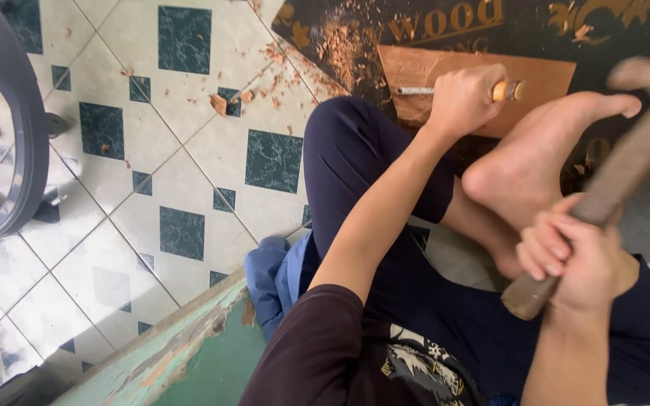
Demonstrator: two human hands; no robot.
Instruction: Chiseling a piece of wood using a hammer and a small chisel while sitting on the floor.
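Chisel on board, mallet raised, bare foot as clamp.
Left hand (464, 98) fisted around the chisel (457, 90), tip on the wood board (536, 83) lying on the dark mat (445, 30). Right hand (577, 259) grips the wooden mallet (603, 195). Risk: a glancing strike hits knuckles or the foot (536, 158) just beside the chisel. Board's left edge close; open tiled floor (152, 150) further left.

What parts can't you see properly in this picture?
Head view:
- Chisel middle: hidden inside the left hand.
- Mallet head: blurred, cut by the right edge.
- Board lower part: behind the foot.
- Dark ring: cut by the left edge.
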